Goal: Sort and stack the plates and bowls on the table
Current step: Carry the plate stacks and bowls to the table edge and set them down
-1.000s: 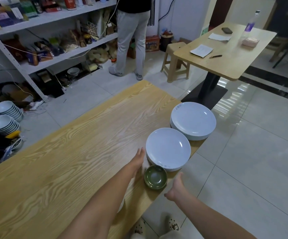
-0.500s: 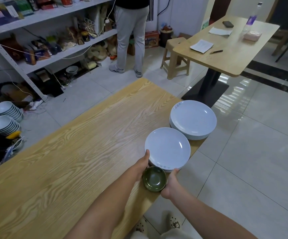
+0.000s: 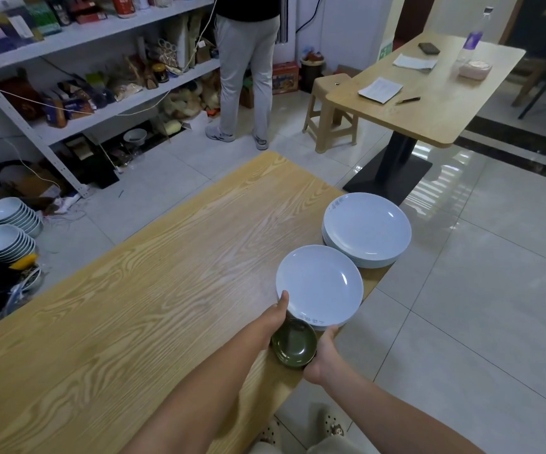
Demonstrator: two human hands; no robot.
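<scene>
Green bowl (image 3: 293, 343) sits right between left grip (image 3: 278, 317) and right grip (image 3: 322, 355), touching both; plate stack (image 3: 319, 285) just beyond the thumbs. Fingers hidden, so can't tell if either's clamped on.

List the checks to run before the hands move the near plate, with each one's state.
1. Left hand on near plate rim: ok, thumb touches it.
2. Right hand on rim: ok, thumb touches it.
3. Fingers under plate: cannot tell, hidden.
4. Green bowl out of the way: not ok, it sits between the hands against the plate.
5. Far plate stack steady: not ok, seems to overhang the table corner.
</scene>
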